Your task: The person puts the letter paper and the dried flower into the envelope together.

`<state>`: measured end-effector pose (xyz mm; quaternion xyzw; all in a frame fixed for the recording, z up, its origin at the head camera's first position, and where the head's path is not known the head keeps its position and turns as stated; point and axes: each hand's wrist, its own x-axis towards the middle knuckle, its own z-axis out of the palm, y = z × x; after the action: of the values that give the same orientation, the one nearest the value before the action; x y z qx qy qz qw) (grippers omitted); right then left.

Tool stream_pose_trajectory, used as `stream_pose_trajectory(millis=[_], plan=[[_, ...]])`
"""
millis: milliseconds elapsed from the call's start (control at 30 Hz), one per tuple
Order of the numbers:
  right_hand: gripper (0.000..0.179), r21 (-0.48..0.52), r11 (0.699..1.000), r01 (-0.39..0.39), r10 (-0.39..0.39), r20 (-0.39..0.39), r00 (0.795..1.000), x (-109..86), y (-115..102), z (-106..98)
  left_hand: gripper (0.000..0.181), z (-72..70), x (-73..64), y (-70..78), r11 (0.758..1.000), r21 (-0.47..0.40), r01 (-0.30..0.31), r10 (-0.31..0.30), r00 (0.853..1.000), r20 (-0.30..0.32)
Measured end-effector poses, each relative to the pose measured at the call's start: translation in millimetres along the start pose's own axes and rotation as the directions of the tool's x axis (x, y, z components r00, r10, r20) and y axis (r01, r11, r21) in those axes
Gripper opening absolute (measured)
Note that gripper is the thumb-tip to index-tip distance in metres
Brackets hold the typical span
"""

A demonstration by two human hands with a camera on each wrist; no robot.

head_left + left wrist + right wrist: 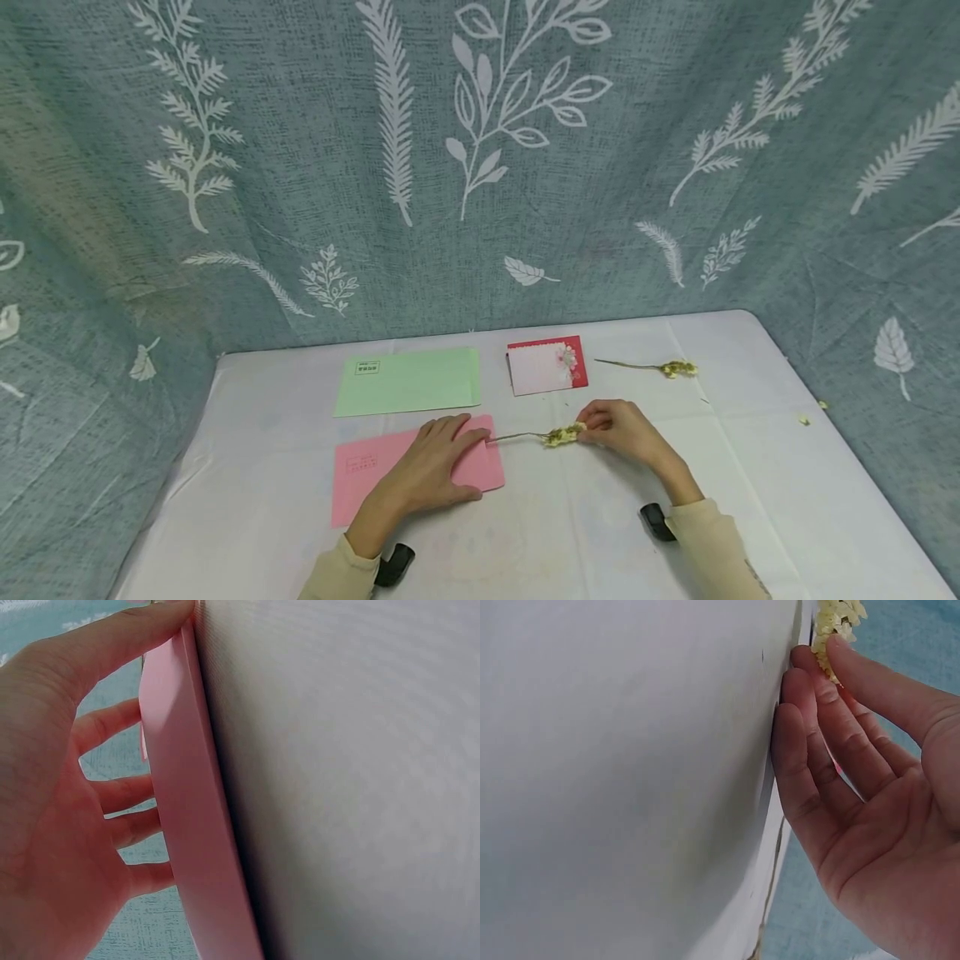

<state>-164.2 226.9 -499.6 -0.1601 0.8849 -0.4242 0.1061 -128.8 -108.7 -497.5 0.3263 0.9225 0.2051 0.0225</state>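
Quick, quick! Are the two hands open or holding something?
Left hand: open, spread over the pink envelope.
Right hand: closed, pinching the pale yellow flower.

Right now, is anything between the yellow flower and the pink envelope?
Nothing I can see: the right hand pinches the yellow flower, whose stem reaches the edge of the pink envelope. The left hand rests on that envelope, one finger near the stem.

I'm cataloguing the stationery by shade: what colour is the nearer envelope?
The nearer envelope is plain pink with small printed markings, best seen in the head view.
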Motion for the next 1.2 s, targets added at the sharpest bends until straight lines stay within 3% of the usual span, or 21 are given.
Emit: stream_pose_trajectory(millis=[500,967,1200], plan=[[0.016,0.016,1.000,0.024,-0.024,0.027,0.999,6.2,-13,14,0.077,-2.4,0.0,0.3,0.999,-0.024,0.029,-0.028,0.999,0.041],[0.016,0.038,0.993,0.108,-0.110,0.053,0.992,14.9,-24,26,0.078,-3.0,-0.8,1.5,0.999,-0.036,0.037,-0.036,0.999,0.028],[0.015,0.035,0.994,0.104,-0.106,0.063,0.992,16.9,-30,32,0.078,-3.5,0.0,2.7,0.999,-0.042,0.033,-0.031,0.999,0.032]])
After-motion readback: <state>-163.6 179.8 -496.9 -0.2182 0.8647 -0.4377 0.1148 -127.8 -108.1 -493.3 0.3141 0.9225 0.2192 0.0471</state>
